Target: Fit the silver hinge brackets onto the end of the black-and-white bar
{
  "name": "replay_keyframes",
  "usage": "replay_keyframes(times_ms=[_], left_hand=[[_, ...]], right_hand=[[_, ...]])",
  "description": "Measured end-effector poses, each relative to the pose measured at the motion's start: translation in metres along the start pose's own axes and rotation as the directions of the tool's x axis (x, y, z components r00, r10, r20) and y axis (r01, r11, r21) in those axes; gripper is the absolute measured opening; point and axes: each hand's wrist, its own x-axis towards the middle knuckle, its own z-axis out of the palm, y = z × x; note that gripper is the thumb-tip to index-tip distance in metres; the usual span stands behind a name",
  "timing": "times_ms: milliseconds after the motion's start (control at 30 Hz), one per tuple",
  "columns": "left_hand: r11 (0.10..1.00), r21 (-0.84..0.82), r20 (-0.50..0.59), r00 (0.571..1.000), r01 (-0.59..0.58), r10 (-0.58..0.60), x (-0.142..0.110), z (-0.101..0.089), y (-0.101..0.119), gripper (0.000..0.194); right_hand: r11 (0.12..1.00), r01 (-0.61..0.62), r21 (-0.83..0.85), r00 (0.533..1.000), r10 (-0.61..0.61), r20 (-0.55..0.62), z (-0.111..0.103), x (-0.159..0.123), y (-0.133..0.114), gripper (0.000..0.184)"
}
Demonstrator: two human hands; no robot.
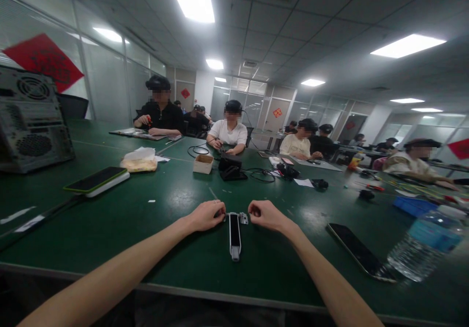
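Note:
A narrow black-and-silver device (235, 236) lies lengthwise on the green table (172, 209), with a small metal hinge bracket (239, 218) at its far end. My left hand (207, 215) is curled at the bracket's left side, and my right hand (266, 214) is curled at its right. Both sets of fingertips are close to the bracket. A small dark bit shows within the fingers of each hand, too small to name. The hands hide whatever they pinch.
A smartphone (361, 251) and a water bottle (425, 244) lie to my right. A computer case (31, 121) stands at far left. Further off are a phone on a white power bank (95, 181), a cardboard box (203, 163), cables, a blue tray (414, 206) and several seated co-workers.

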Motion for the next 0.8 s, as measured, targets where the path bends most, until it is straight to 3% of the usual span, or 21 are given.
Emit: replay_keyframes(times_ms=[100, 400, 800], left_hand=[[1.0, -0.008, 0.0, 1.0, -0.001, 0.001, 0.0, 0.0, 0.0, 0.011], [1.0, -0.007, 0.009, 1.0, 0.001, -0.001, 0.0, 0.001, -0.001, 0.01], [1.0, 0.008, 0.007, 1.0, 0.01, -0.01, 0.0, -0.001, 0.001, 0.009]], right_hand=[[0.999, 0.02, -0.029, 0.998, -0.021, -0.054, 0.006, 0.004, 0.002, 0.013], [0.992, 0.109, -0.063, 0.993, -0.112, -0.042, 0.013, 0.004, -0.006, 0.016], [0.997, 0.08, 0.006, 0.996, -0.079, -0.044, 0.017, 0.005, -0.002, 0.015]])
